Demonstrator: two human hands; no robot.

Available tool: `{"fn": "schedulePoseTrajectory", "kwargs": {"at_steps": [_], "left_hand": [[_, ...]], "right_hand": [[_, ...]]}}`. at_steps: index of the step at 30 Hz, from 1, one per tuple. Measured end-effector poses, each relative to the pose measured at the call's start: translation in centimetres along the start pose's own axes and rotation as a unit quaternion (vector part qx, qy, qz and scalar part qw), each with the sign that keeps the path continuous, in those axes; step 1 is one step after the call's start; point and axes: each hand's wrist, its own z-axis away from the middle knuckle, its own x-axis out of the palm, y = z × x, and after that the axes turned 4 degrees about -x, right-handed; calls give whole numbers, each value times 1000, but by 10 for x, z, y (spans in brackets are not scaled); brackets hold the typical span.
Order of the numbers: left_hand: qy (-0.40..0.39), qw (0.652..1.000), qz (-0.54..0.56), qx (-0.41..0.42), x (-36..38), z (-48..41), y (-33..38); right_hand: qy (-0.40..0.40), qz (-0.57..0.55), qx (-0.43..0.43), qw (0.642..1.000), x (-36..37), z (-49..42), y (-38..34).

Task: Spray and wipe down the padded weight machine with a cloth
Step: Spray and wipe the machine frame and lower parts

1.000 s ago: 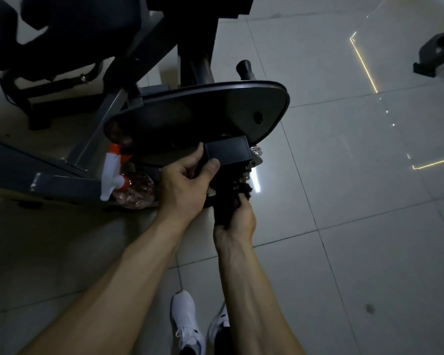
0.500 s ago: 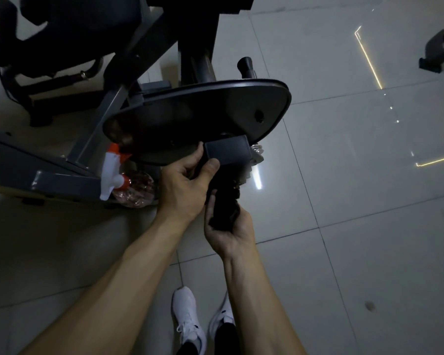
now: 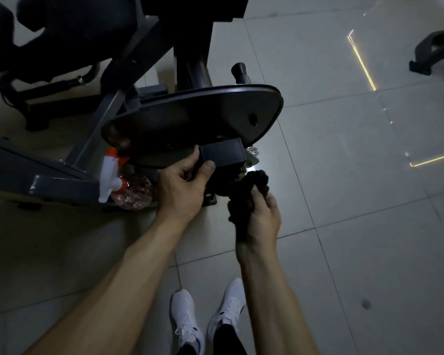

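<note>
Mid-wipe, by look. Left grip clenched round black bracket under weight machine oval plate. Right grip clutching bunched dark cloth just beside bracket; contact unclear. Spray bottle unheld on floor by frame. Pads at top left: wiped or not, can't tell.

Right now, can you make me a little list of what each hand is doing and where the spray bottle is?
left hand: grips the black box under the oval plate
right hand: holds the dark cloth, bunched up
dark cloth: just right of the black box
spray bottle: on the floor by the machine's frame, nobody touching it
feet: white shoes on the tiled floor
</note>
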Motion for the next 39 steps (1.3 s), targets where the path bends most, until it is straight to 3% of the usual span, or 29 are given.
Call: {"fn": "schedulePoseTrajectory", "kwargs": {"at_steps": [4,8,11,17,21,23,26,29,33,36,37,39], "left_hand": [[11,1000,-5,3,1,2,2],[-2,1000,-9,2,0,1,2],[-13,1000,-11,-10,-3,2,3],[-15,1000,-6,-21,-2,4,7],[-6,1000,0,-22,1,4,5],[-3,1000,-4,-21,2,4,6],[3,1000,1,-24,4,5,7],[5,1000,6,-25,5,6,6],[8,1000,2,-19,7,5,3],[10,1000,4,-23,8,7,2],[10,1000,4,-23,8,7,4],[7,1000,6,-26,8,8,5]], "right_hand": [[14,222,-214,951,7,-1,23],[15,387,-405,828,20,2,62],[35,448,-419,789,21,5,72],[12,432,-444,785,12,0,52],[-32,498,-452,739,4,3,62],[-46,475,-443,759,-4,4,55],[7,349,-407,844,-10,0,29],[-14,273,-289,917,0,-11,21],[-10,228,-165,960,16,-30,23],[10,184,12,983,16,-45,6],[5,182,31,983,17,-49,1],[8,195,-32,980,18,-50,1]]}}
